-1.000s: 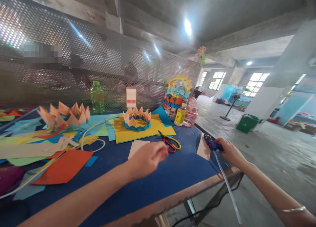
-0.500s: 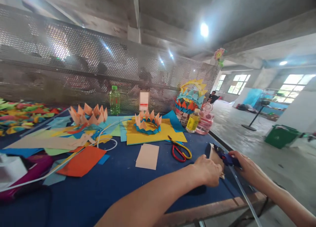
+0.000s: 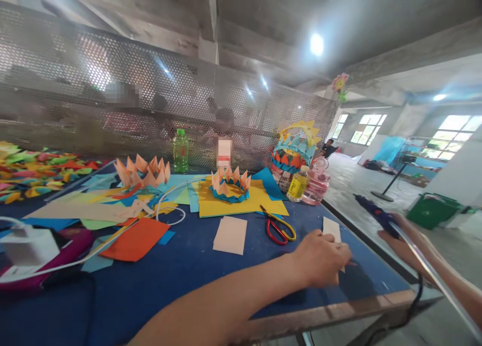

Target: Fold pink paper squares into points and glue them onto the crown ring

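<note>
My left hand [image 3: 322, 258] reaches across the blue table [image 3: 211, 285] and pinches a small pale paper piece [image 3: 332, 229] near the table's right edge. My right hand [image 3: 404, 240] is off the table's right side, wrapped round a blue glue gun [image 3: 376, 214] whose nozzle points up and left. A clear glue stick [image 3: 437, 285] trails back from the gun. Red and yellow scissors [image 3: 279, 228] lie just left of my left hand, beside a pale pink paper sheet [image 3: 230, 234].
Paper crowns [image 3: 143, 171] [image 3: 230, 183], coloured sheets, an orange sheet [image 3: 135, 239], a green bottle [image 3: 181, 150], a yellow bottle [image 3: 297, 183] and a pink jug [image 3: 315, 181] crowd the table. A perforated metal screen [image 3: 150, 110] runs behind. A green bin [image 3: 433, 210] stands on the floor.
My right hand lifted the glue gun off the paper and moved it right, away from the table. My left hand stayed on the pale paper piece, which now stands more upright.
</note>
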`<act>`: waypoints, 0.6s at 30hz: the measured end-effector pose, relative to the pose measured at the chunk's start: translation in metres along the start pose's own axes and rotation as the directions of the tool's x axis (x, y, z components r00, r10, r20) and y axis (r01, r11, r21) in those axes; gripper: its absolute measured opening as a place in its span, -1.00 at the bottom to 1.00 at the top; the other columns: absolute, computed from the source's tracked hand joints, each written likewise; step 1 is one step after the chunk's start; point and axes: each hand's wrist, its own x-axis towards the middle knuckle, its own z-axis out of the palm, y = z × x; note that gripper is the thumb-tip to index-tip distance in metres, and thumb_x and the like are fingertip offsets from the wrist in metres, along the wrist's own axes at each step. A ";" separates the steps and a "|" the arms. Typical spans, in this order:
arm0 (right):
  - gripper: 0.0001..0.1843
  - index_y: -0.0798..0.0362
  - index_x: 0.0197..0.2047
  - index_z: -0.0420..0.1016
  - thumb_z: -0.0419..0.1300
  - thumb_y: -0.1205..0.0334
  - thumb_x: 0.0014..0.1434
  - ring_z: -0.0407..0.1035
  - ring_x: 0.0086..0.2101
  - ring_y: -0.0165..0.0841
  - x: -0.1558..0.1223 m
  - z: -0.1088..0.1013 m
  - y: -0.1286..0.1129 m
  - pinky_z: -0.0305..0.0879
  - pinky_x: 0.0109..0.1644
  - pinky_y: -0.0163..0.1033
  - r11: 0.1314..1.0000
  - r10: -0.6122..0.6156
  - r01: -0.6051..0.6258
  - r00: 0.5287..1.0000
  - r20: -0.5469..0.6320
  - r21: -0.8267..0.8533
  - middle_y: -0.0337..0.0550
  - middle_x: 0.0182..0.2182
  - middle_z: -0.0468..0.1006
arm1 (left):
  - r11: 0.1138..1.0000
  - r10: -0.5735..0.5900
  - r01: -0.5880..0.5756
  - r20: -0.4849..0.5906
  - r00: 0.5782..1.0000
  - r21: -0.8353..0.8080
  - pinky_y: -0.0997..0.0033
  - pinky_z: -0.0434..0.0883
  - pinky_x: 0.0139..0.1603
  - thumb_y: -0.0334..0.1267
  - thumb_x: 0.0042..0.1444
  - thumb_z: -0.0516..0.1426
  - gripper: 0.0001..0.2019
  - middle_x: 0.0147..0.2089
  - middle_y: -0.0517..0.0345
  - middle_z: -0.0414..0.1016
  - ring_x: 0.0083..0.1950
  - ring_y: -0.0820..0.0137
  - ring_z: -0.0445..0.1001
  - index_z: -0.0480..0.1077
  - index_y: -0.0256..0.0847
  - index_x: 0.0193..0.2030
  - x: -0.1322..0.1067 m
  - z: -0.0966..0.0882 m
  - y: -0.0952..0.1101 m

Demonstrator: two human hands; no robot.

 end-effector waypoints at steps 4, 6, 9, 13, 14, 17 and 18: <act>-0.70 -0.13 -0.03 0.28 0.07 0.08 0.15 0.42 -0.54 -0.09 0.001 0.023 -0.083 0.30 -0.47 -0.06 0.995 -0.040 0.041 0.999 -0.011 0.094 -0.11 -0.51 0.50 | 0.983 -0.133 0.099 -0.224 0.965 -0.155 0.21 0.35 -0.01 -0.38 0.10 0.08 -0.82 -0.11 -0.10 0.58 -0.06 0.19 0.48 0.47 -0.27 -0.19 -0.052 -0.043 -0.012; -0.71 -0.09 -0.03 0.33 0.08 0.08 0.18 0.46 -0.43 -0.10 0.006 0.037 -0.124 0.35 -0.39 -0.09 0.986 -0.109 0.104 0.994 0.031 0.132 -0.08 -0.41 0.52 | 0.849 -0.446 0.297 -0.289 0.847 -0.437 0.30 0.37 -0.05 -0.30 0.09 0.13 -0.87 -0.21 -0.02 0.61 -0.11 0.22 0.51 0.51 -0.22 -0.31 -0.085 -0.065 -0.030; -0.71 -0.04 -0.03 0.37 0.13 0.12 0.17 0.47 -0.27 -0.12 0.018 0.059 -0.178 0.39 -0.25 -0.12 0.946 -0.214 0.210 0.977 -0.013 0.246 -0.07 -0.26 0.53 | 0.599 -0.756 0.442 -0.291 0.586 -0.668 0.41 0.40 -0.25 -0.16 0.03 0.18 -0.83 -0.33 0.09 0.61 -0.21 0.25 0.52 0.55 -0.18 -0.40 -0.135 -0.092 -0.066; -0.85 0.02 -0.16 0.39 0.10 0.19 0.21 0.40 -0.29 -0.26 0.032 0.091 -0.248 0.38 -0.20 -0.18 0.825 -0.397 0.371 0.917 -0.031 0.425 -0.09 -0.27 0.43 | 0.382 -0.910 0.482 -0.229 0.346 -0.789 0.51 0.35 -0.51 -0.07 -0.03 0.19 -0.75 -0.39 0.14 0.59 -0.40 0.35 0.48 0.57 -0.21 -0.39 -0.189 -0.112 -0.107; -0.88 0.02 -0.18 0.38 0.09 0.21 0.22 0.39 -0.29 -0.29 0.034 0.099 -0.265 0.37 -0.18 -0.19 0.809 -0.416 0.387 0.909 -0.033 0.441 -0.09 -0.24 0.42 | 0.322 -0.935 0.469 -0.199 0.293 -0.822 0.51 0.36 -0.53 -0.04 -0.05 0.20 -0.72 -0.41 0.13 0.58 -0.44 0.38 0.46 0.57 -0.23 -0.38 -0.198 -0.114 -0.113; -0.84 0.05 -0.12 0.33 0.10 0.31 0.19 0.37 -0.17 -0.27 0.036 0.118 -0.307 0.34 -0.07 -0.18 0.690 -0.526 0.462 0.849 -0.053 0.557 -0.03 -0.13 0.40 | 0.182 -0.972 0.398 -0.104 0.211 -0.899 0.46 0.46 -0.45 -0.05 -0.10 0.25 -0.72 -0.49 0.11 0.54 -0.49 0.43 0.45 0.54 -0.27 -0.47 -0.214 -0.115 -0.122; -0.83 0.05 -0.11 0.31 0.09 0.33 0.20 0.37 -0.18 -0.28 0.034 0.123 -0.318 0.33 -0.08 -0.19 0.673 -0.542 0.460 0.840 -0.037 0.579 -0.05 -0.14 0.40 | 0.150 -0.977 0.375 -0.080 0.195 -0.915 0.44 0.48 -0.41 -0.07 -0.12 0.26 -0.74 -0.52 0.11 0.53 -0.49 0.44 0.45 0.53 -0.27 -0.51 -0.217 -0.114 -0.123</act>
